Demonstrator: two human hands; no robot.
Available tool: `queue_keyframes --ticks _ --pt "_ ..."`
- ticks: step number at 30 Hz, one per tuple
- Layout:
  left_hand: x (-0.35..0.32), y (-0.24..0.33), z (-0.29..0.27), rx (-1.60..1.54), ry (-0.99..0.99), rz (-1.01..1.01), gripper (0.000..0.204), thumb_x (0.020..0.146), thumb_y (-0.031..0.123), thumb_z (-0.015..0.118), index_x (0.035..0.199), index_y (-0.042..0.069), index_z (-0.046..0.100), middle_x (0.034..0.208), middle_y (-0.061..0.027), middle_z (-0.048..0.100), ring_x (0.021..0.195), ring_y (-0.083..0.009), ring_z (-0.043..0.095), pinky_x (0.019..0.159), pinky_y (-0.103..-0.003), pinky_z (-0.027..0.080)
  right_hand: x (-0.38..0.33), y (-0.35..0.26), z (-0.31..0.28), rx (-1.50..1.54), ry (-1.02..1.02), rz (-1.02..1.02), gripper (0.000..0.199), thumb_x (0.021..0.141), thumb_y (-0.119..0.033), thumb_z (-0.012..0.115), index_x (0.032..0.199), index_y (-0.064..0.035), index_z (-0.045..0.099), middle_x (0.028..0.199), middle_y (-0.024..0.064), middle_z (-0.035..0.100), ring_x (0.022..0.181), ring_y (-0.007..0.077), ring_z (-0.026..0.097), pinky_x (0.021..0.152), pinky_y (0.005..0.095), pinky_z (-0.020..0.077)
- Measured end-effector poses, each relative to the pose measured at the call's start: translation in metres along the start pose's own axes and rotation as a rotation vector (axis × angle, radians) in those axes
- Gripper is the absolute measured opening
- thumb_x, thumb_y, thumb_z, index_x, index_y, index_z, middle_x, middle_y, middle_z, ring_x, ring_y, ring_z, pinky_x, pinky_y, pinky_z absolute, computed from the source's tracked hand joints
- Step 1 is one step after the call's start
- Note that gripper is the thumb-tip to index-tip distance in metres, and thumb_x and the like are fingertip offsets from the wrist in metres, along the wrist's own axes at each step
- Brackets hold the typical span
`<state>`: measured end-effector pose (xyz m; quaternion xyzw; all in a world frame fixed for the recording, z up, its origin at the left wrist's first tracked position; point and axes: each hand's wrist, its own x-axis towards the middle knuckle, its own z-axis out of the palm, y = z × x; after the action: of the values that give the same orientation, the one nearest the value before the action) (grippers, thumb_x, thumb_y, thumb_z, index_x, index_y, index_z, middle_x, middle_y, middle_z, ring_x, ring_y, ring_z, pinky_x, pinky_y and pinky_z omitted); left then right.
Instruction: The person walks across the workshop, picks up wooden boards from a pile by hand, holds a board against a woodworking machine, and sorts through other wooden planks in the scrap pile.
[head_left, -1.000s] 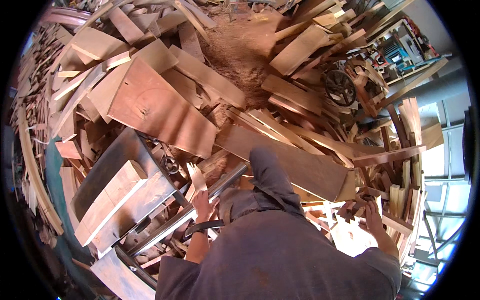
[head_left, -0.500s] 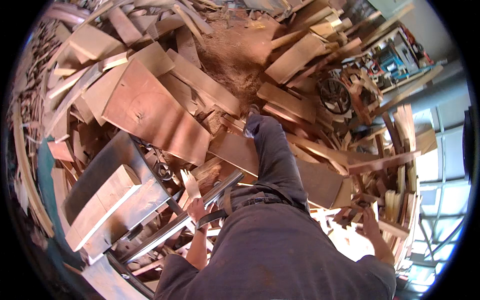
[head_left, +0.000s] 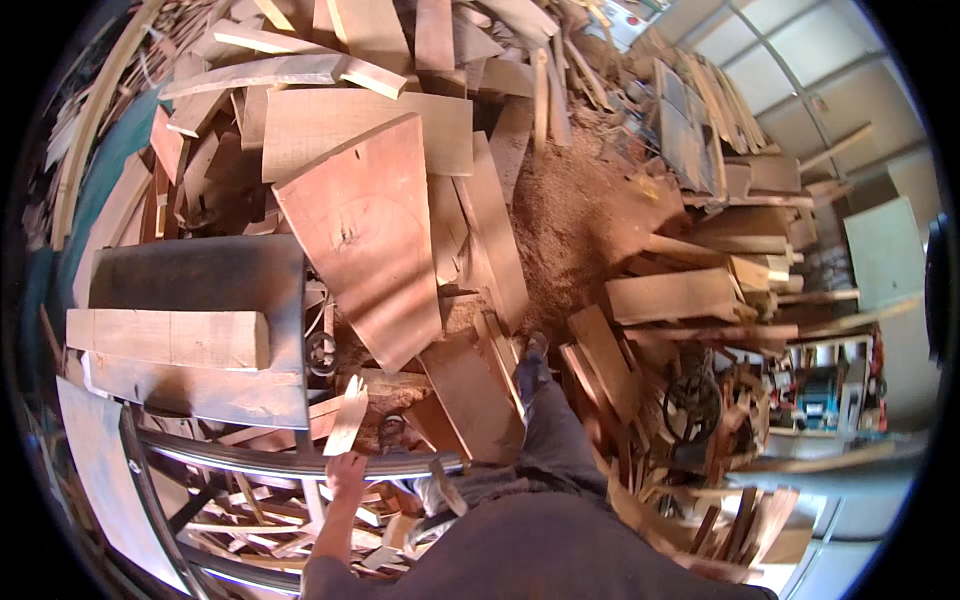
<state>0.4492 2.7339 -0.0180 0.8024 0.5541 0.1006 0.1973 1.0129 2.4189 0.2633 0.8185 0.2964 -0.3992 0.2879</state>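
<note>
My left hand (head_left: 345, 474) is closed round the lower end of a short, splintered wood offcut (head_left: 346, 420). The offcut points up and away, above a metal rail (head_left: 390, 464). Left of it stands a saw table (head_left: 200, 265) of dark and worn metal. A long squared wood block (head_left: 170, 338) lies across that table, apart from my hand. My right hand does not show in this view.
A broad reddish board (head_left: 375, 235) leans on piled planks beyond the saw table. Sawdust (head_left: 570, 235) covers the floor ahead. Stacked timber (head_left: 670, 297) and a dark handwheel (head_left: 691, 408) stand at the right. Loose scraps lie under the rails.
The view has swung round, so the saw table now sits level at the left. My left hand still grips the splintered offcut. My right hand, earlier at wood on the right, has left view.
</note>
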Motion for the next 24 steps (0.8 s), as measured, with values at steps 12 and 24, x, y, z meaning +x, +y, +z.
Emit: queue_keyframes --ticks 12,24 --pt "0.049 0.087 -0.012 0.316 -0.634 -0.398 0.062 0.059 0.021 0.087 0.112 0.004 0.059 0.118 -0.0180 0.055 0.117 -0.0390 0.050 0.098 -0.052 0.042 0.419 -0.086 -0.408 -0.161 0.063 -0.408 0.020 0.089 -0.016 0.065 0.097 0.0013 0.059 0.091 0.0211 0.064 0.088 0.0332 0.065 0.075 0.0462 0.0520" --pt "0.276 0.227 -0.011 0.182 -0.381 -0.711 0.050 0.073 0.030 0.073 0.114 0.004 0.063 0.108 -0.0231 0.067 0.103 -0.0423 0.064 0.089 -0.049 0.051 0.564 0.005 -0.607 0.512 0.543 -0.554 0.044 0.091 -0.018 0.066 0.132 -0.0061 0.056 0.115 0.0202 0.066 0.105 0.0323 0.064 0.092 0.0422 0.0501"
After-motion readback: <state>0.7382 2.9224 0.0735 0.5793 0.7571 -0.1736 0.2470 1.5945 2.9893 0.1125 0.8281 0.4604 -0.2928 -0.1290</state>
